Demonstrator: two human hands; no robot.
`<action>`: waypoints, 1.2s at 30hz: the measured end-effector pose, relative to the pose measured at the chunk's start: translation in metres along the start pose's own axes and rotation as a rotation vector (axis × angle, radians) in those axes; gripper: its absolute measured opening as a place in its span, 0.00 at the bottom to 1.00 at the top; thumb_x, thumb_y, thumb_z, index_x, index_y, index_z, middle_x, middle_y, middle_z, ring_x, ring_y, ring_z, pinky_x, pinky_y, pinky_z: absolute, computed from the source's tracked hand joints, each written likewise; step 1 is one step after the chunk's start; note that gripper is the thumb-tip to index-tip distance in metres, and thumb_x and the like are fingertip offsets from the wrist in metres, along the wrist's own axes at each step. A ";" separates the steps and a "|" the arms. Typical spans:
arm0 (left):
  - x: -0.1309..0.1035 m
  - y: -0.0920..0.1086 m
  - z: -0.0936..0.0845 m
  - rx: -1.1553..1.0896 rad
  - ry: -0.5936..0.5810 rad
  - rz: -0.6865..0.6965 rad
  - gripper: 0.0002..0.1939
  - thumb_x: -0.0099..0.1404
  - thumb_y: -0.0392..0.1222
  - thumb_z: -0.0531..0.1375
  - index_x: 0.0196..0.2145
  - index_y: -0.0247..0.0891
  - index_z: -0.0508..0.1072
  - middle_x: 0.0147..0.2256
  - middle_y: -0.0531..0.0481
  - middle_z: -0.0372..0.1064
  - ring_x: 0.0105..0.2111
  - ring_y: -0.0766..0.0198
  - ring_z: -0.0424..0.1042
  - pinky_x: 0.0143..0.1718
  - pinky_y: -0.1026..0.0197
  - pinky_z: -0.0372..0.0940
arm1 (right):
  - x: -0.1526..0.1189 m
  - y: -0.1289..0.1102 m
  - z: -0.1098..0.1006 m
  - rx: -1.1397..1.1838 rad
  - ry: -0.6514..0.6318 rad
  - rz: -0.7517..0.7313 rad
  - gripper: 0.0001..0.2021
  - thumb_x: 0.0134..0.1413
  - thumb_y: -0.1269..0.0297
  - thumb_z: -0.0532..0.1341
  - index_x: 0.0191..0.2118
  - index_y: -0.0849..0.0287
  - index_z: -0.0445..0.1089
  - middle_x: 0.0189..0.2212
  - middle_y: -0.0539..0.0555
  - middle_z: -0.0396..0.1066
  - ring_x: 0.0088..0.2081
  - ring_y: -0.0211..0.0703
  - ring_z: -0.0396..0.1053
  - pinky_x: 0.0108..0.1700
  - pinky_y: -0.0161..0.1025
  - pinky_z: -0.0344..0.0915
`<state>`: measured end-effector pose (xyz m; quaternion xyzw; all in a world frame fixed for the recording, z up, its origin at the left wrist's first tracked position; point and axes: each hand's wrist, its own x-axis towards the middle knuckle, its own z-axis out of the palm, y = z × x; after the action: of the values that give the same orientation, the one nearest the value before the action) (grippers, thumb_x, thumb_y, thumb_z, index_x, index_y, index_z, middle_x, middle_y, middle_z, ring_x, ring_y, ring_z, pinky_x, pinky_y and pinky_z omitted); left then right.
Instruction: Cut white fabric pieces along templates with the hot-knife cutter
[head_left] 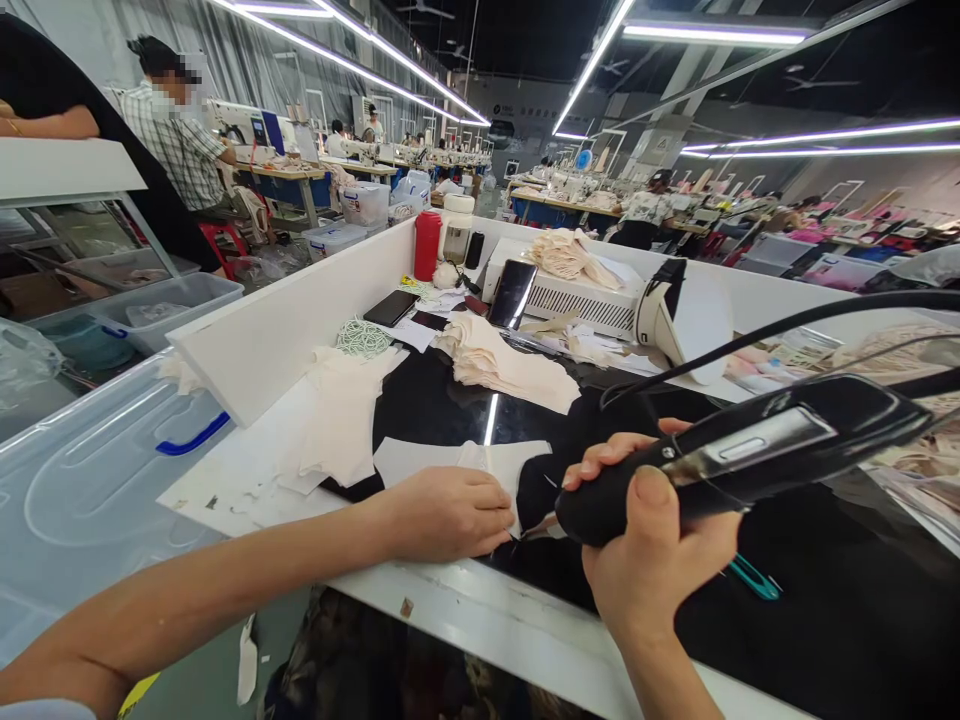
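My left hand (450,512) rests with its fingers together on a pale fabric piece (420,460) lying on the black table surface (420,400). My right hand (660,560) is wrapped round a black handheld tool (750,450) with a cable at its rear. The tool's front end is just right of my left fingertips, over the table. Beyond my left hand lies a stack of cream fabric pieces (510,362). Another cream stack (341,415) sits to the left. Whether my left fingertips pinch the cloth's edge is hard to see.
Teal thread snips (754,578) lie right of my right hand. Farther back are a red cup (427,246), a phone (391,308), green-white cord (363,338) and a white lamp (686,315). A white partition (300,320) borders the left side. A person (176,130) sits behind it.
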<state>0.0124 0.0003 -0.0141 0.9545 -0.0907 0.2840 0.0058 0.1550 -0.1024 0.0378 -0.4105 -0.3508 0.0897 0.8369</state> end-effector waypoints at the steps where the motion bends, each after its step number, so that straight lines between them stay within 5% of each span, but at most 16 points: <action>1: 0.000 0.000 0.000 0.002 -0.006 -0.002 0.14 0.78 0.37 0.53 0.40 0.33 0.77 0.38 0.44 0.77 0.41 0.61 0.78 0.53 0.61 0.73 | 0.000 0.000 0.000 0.000 -0.001 0.000 0.22 0.53 0.59 0.73 0.50 0.56 0.67 0.29 0.47 0.71 0.24 0.39 0.69 0.24 0.38 0.71; 36: -0.002 0.001 0.001 -0.019 -0.018 0.009 0.12 0.78 0.38 0.54 0.42 0.34 0.77 0.39 0.45 0.77 0.42 0.63 0.78 0.55 0.62 0.71 | 0.004 0.004 0.000 -0.010 0.008 -0.002 0.21 0.55 0.59 0.72 0.51 0.56 0.67 0.29 0.47 0.72 0.25 0.39 0.69 0.24 0.39 0.72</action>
<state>0.0111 -0.0006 -0.0163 0.9565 -0.0979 0.2746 0.0126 0.1580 -0.0981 0.0369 -0.4148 -0.3486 0.0854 0.8362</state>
